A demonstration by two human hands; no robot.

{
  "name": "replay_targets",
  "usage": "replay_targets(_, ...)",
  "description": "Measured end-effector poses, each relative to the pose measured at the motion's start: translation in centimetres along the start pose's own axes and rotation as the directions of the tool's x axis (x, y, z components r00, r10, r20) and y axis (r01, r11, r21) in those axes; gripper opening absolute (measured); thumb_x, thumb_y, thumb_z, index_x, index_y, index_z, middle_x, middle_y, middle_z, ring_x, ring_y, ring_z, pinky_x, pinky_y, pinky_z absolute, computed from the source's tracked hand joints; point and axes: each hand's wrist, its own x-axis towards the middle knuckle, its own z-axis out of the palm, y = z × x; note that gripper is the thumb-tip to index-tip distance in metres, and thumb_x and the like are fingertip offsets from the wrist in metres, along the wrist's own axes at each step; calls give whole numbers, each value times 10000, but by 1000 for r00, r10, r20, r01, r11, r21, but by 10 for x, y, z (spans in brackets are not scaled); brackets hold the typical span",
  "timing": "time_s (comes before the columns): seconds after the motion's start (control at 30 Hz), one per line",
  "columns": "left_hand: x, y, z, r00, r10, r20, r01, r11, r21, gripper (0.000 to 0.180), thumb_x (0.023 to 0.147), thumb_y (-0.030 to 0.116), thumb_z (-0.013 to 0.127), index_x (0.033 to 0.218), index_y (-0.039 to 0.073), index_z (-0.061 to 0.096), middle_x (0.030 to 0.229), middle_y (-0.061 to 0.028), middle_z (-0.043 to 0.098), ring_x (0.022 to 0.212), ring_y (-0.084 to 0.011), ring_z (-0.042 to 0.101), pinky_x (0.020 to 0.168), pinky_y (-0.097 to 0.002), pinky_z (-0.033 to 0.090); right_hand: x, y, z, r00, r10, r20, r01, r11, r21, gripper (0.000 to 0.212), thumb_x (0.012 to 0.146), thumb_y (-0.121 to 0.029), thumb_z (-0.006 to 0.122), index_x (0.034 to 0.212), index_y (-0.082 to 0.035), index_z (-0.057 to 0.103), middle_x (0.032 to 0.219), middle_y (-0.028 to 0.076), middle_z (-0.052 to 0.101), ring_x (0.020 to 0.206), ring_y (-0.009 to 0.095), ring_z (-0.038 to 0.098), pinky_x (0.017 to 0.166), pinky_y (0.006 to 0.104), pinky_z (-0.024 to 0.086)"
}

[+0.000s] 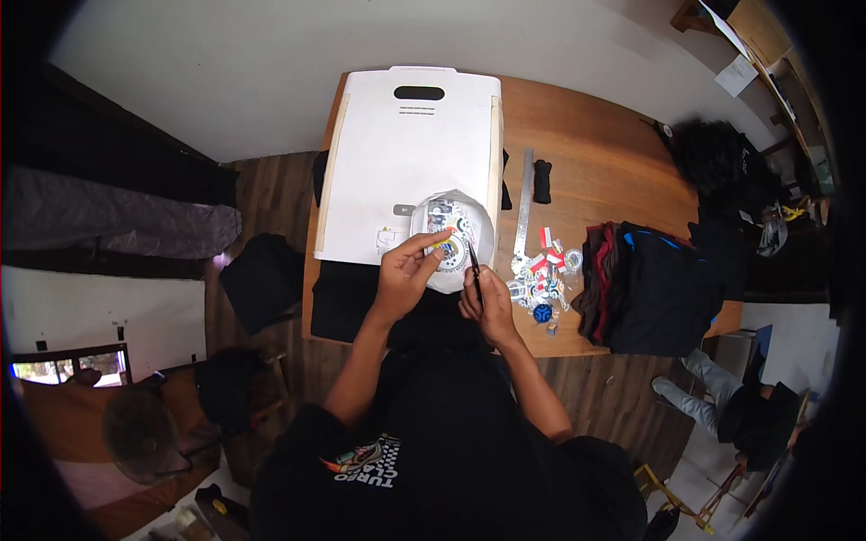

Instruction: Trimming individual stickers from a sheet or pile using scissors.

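Note:
A pale, translucent curled sheet with printed round and lettered designs (458,209) is in front of me, over the near right part of a white panel. My left hand (403,272) pinches its left side, thumb and fingers together near a small yellow patch. From the right, my right hand (488,302) is closed around a slim dark pointed tool (474,260), its tip against the printed designs. Whether the tool is scissors or tweezers is too small to tell. Below both hands lies black cloth (347,302).
The white panel (370,162) with a dark slot lies on a wooden table (595,135). To the right are a metal ruler (524,203), a black bundle (542,181), loose printed cutouts (541,281) and folded dark garments (654,293). Another person (758,410) is at lower right.

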Motion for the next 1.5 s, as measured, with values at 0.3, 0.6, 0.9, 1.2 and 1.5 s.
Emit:
replay_targets(0.3,0,-2,3,998,56,-41,-55,998,18,312,918,-90,640,1231,-98,631,1149,-139,655,1063,-160,635,910,-265,529,-2,3,-1,1000,-6,22,6,1000,-13,394,1099,-406,329,998,-68,505,549,-44,303,422,69,260,450,243,248)
replay_targets(0.6,-1,-3,2,998,53,-43,-51,998,41,308,917,-92,643,1225,-98,636,1155,-149,653,1076,-155,621,918,-255,519,-4,6,1,1000,3,15,-3,1000,-1,390,1099,-406,329,1000,-70,502,546,-43,294,420,69,251,442,243,244)
replay_targets(0.9,0,-5,1,998,56,-29,-54,996,73,323,916,-87,652,1238,-92,632,1150,-145,661,1059,-150,633,893,-250,536,-4,6,2,1000,0,18,0,1000,2,381,1099,-404,331,997,-77,497,547,-47,292,421,69,248,447,243,241)
replay_targets(1.2,0,-5,2,998,51,-31,-49,997,63,334,913,-86,657,1246,-89,627,1160,-149,663,1061,-153,642,900,-254,544,-4,7,2,1000,4,15,-4,1000,8,383,1097,-411,335,994,-81,498,546,-46,296,421,68,250,447,243,241)
replay_targets(1.5,0,-2,3,998,60,-32,-58,996,64,338,909,-88,662,1245,-88,629,1168,-154,663,1067,-157,643,903,-259,545,-4,5,3,1000,2,17,-2,1000,7,383,1098,-410,330,989,-81,494,545,-45,294,422,67,249,446,241,240)
